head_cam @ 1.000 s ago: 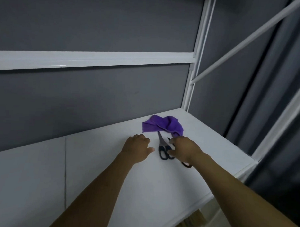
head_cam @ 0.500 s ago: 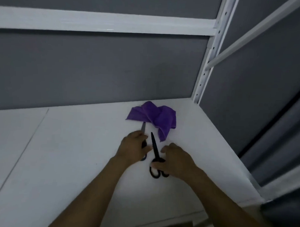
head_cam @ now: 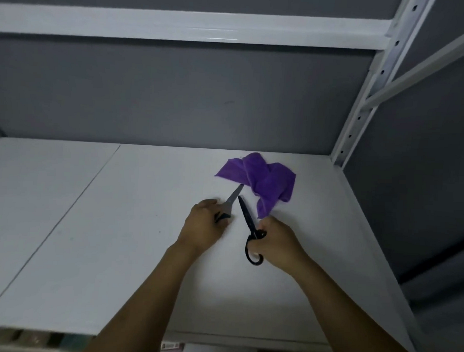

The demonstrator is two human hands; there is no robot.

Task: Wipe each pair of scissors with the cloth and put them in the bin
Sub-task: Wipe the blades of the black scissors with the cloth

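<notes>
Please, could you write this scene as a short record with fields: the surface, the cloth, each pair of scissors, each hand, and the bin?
surface: white shelf
cloth: purple cloth, crumpled, near the back right corner of the shelf
scissors 1: grey-bladed scissors, tip at the cloth's edge
scissors 2: black scissors, blades closed, pointing toward the cloth
left hand: grips the handle of the grey-bladed scissors
right hand: grips the handle of the black scissors
bin: not in view

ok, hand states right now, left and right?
Left hand: grips the silver-bladed scissors at their dark handle.
Right hand: grips the all-black scissors by the handle loops.
</notes>
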